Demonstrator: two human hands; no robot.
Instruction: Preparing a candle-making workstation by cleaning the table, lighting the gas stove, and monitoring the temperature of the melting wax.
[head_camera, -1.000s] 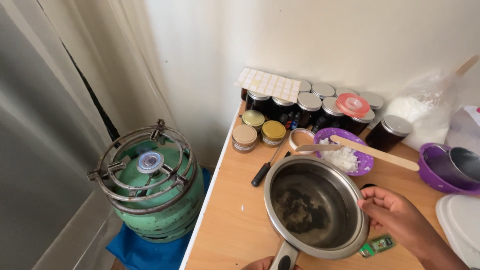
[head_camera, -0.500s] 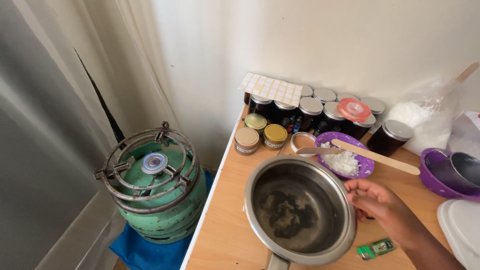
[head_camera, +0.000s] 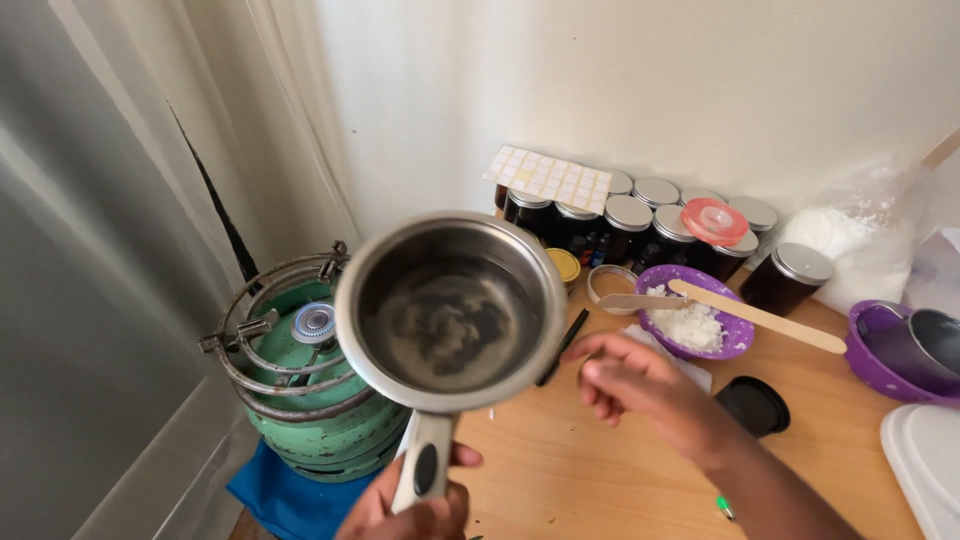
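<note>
While the left hand (head_camera: 410, 510) grips the handle of a round stainless-steel saucepan (head_camera: 450, 310), the pan hangs in the air over the left edge of the wooden tabletop (head_camera: 590, 470), beside a green gas cylinder with a burner ring (head_camera: 300, 370). Right hand (head_camera: 640, 390), fingers loosely curled and holding nothing, hovers just right of the pan. Beyond it, a purple bowl of white flakes (head_camera: 695, 325) sits before dark lidded jars (head_camera: 630, 225) along the tabletop's far edge.

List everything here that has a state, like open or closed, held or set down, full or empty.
Saucepan: held up by its handle, only residue inside.
Left hand: gripping the handle.
Right hand: free, beside the pan.
Gas burner: unlit, nothing on it.
Dark jars: lids on.
Purple bowl: part full of white flakes, wooden stick across it.
Black lid: lying on the table.
</note>
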